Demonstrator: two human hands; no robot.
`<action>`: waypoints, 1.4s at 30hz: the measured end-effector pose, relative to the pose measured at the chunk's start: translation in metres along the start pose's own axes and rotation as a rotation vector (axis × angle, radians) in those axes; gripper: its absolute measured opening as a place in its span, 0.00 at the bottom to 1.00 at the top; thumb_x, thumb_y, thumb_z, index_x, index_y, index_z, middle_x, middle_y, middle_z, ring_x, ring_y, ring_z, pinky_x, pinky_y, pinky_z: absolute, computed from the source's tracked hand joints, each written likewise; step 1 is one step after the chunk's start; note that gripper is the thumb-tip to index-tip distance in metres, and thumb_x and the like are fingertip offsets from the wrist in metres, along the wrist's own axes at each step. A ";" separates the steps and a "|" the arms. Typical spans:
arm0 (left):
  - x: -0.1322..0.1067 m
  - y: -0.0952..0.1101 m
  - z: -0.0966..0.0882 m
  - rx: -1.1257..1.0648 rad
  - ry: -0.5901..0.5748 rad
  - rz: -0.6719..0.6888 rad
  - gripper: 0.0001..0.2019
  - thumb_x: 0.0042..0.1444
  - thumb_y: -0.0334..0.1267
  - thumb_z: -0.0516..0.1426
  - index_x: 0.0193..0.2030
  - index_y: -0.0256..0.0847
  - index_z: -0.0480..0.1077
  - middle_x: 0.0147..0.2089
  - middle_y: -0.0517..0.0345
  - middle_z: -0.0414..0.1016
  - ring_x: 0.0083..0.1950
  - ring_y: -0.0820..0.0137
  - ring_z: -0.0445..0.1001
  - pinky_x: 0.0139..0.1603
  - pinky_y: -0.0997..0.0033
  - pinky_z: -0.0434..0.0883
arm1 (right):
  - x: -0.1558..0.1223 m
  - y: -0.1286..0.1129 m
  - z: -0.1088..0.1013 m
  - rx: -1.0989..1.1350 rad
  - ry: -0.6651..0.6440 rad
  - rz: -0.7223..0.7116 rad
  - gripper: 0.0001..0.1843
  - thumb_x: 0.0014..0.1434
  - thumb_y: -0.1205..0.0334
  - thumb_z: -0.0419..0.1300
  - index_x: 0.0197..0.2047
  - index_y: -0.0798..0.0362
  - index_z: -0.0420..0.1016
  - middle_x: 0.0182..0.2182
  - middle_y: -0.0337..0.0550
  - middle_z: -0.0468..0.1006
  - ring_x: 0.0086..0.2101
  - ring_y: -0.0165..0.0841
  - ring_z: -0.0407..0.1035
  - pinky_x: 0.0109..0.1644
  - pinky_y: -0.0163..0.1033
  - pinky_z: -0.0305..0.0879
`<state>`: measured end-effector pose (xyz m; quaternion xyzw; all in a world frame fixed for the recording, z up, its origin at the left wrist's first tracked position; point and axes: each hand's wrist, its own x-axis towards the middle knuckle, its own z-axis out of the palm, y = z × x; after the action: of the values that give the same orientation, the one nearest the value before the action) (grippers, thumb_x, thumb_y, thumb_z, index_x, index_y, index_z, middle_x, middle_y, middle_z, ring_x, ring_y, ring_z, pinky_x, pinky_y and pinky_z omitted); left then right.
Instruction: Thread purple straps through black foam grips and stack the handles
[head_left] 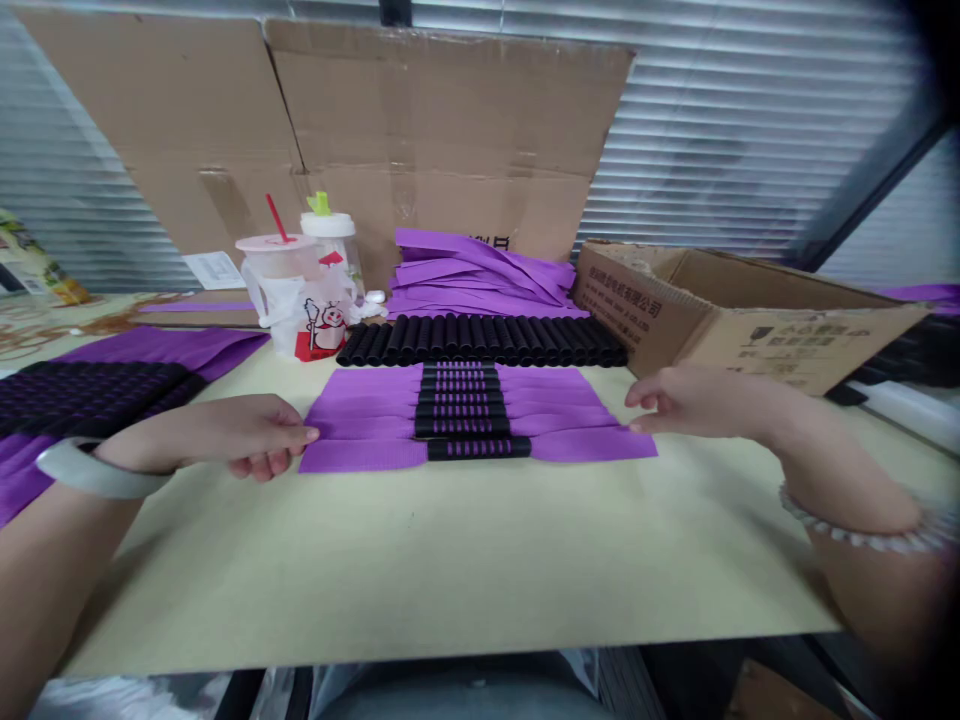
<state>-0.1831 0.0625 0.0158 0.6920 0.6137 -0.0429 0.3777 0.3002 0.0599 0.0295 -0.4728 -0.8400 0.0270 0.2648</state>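
Note:
Several purple fabric strips [360, 420] lie flat side by side on the table, with short black foam tubes [461, 410] strung across their middle. My left hand [259, 435] is at their left end, its fingertips touching the strips. My right hand [690, 400] reaches the right end of the strips [592, 430], with fingers spread and holding nothing. A long row of black tubes [480, 340] lies just beyond the strips. Behind it is a pile of loose purple strips [480, 275].
A purple mat with black tubes [90, 395] lies at the table's left. An open cardboard box [739, 320] stands at the right. A plastic cup with a red straw [281, 265] and a bottle [330, 240] stand at the back, before a cardboard sheet [450, 110].

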 end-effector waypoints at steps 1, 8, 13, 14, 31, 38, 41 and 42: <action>0.002 -0.002 0.000 -0.003 -0.016 -0.023 0.23 0.60 0.55 0.50 0.30 0.35 0.69 0.25 0.56 0.74 0.25 0.70 0.70 0.26 0.74 0.67 | 0.000 -0.006 0.003 -0.015 -0.015 -0.039 0.11 0.57 0.59 0.64 0.25 0.55 0.76 0.22 0.39 0.75 0.22 0.27 0.68 0.28 0.31 0.64; 0.007 -0.011 0.004 0.018 -0.012 0.027 0.23 0.60 0.56 0.50 0.29 0.36 0.69 0.26 0.54 0.75 0.25 0.69 0.70 0.26 0.74 0.66 | -0.002 -0.056 0.050 -0.076 -0.217 -0.278 0.08 0.60 0.66 0.62 0.44 0.52 0.78 0.38 0.44 0.77 0.38 0.36 0.71 0.45 0.42 0.69; 0.004 -0.003 0.007 0.060 -0.030 0.211 0.20 0.61 0.51 0.48 0.27 0.37 0.67 0.23 0.56 0.74 0.23 0.72 0.70 0.23 0.76 0.66 | -0.007 -0.066 0.076 -0.181 -0.189 -0.293 0.06 0.57 0.69 0.64 0.40 0.57 0.76 0.36 0.45 0.74 0.37 0.39 0.70 0.41 0.44 0.68; 0.003 0.001 0.008 0.047 -0.016 0.222 0.19 0.61 0.50 0.49 0.27 0.37 0.67 0.23 0.56 0.73 0.23 0.72 0.70 0.23 0.76 0.67 | -0.008 -0.066 0.078 -0.180 -0.177 -0.296 0.05 0.57 0.70 0.63 0.38 0.57 0.76 0.35 0.45 0.74 0.36 0.38 0.69 0.40 0.43 0.67; 0.002 0.014 0.020 -0.208 -0.095 0.123 0.15 0.52 0.48 0.57 0.26 0.40 0.59 0.25 0.65 0.61 0.27 0.74 0.61 0.30 0.76 0.63 | -0.014 -0.061 0.074 -0.003 -0.180 -0.311 0.07 0.55 0.73 0.62 0.38 0.56 0.76 0.32 0.40 0.75 0.32 0.34 0.69 0.36 0.38 0.63; 0.003 0.011 0.016 -0.200 -0.130 0.149 0.16 0.54 0.48 0.57 0.26 0.40 0.58 0.26 0.65 0.59 0.28 0.74 0.58 0.30 0.76 0.64 | -0.017 -0.057 0.074 0.021 -0.209 -0.290 0.08 0.56 0.72 0.61 0.40 0.55 0.76 0.34 0.40 0.76 0.33 0.34 0.71 0.37 0.39 0.66; 0.001 0.014 0.014 -0.200 -0.112 0.164 0.16 0.53 0.48 0.58 0.26 0.40 0.60 0.26 0.64 0.60 0.28 0.74 0.59 0.29 0.76 0.64 | -0.017 -0.053 0.075 0.001 -0.179 -0.325 0.06 0.58 0.70 0.60 0.40 0.55 0.75 0.34 0.42 0.76 0.34 0.35 0.71 0.38 0.40 0.67; 0.000 0.015 0.013 -0.213 -0.088 0.173 0.15 0.53 0.47 0.58 0.27 0.39 0.61 0.27 0.64 0.61 0.28 0.74 0.60 0.29 0.76 0.65 | -0.017 -0.052 0.076 -0.008 -0.147 -0.350 0.06 0.59 0.69 0.59 0.40 0.55 0.75 0.35 0.43 0.77 0.34 0.35 0.72 0.38 0.40 0.68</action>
<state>-0.1646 0.0554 0.0137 0.6958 0.5358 0.0249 0.4777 0.2310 0.0333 -0.0270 -0.3172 -0.9266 0.0117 0.2017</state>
